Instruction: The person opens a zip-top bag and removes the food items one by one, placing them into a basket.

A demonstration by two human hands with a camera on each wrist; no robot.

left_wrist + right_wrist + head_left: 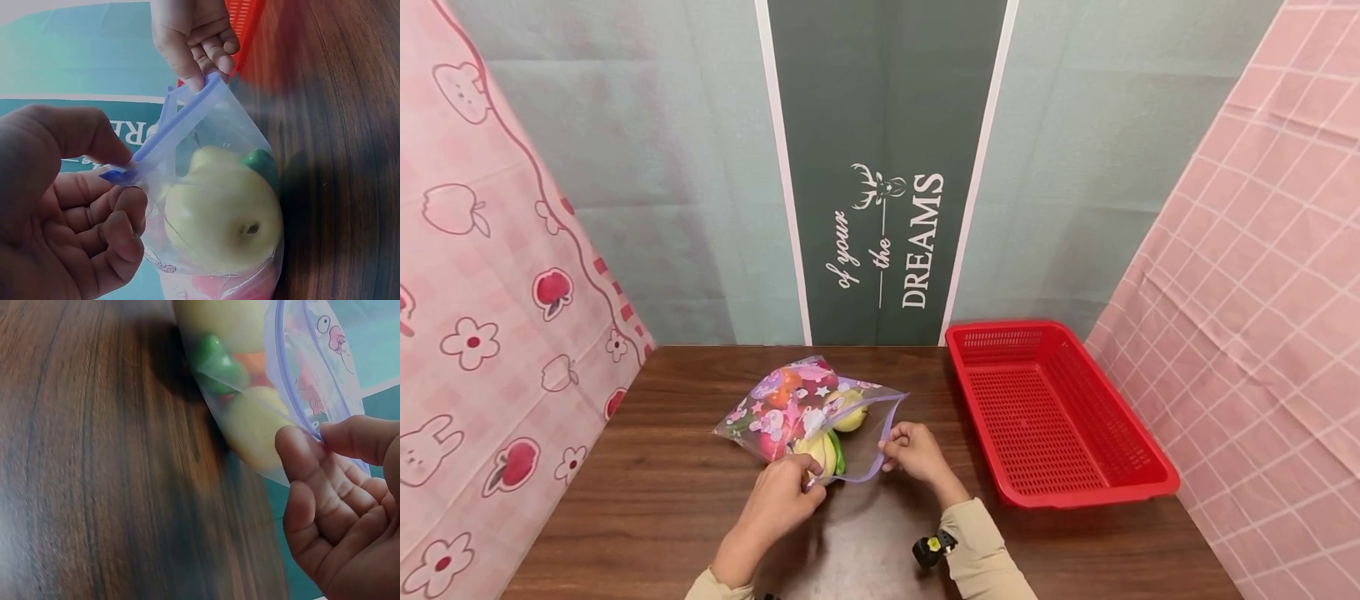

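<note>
A clear zip bag [808, 417] printed with pink cartoon figures and stars lies on the wooden table, its purple-edged mouth towards me. At the mouth's near-left corner my left hand [778, 498] pinches the edge between thumb and fingers. On the right side my right hand [917, 454] pinches the purple strip [181, 122]. The bag's mouth is parted between the hands in the head view. Inside are pale yellow-green pears [222, 215], a shiny green pepper [215, 362] and red and orange produce, partly hidden by the print.
A red perforated plastic basket [1037, 425] stands to the right of the bag, near the pink checked cloth [1262, 292]. The brown wooden table [647, 467] meets a green fabric backdrop [880, 100] behind the bag. Printed pink cloth [490, 350] hangs on the left.
</note>
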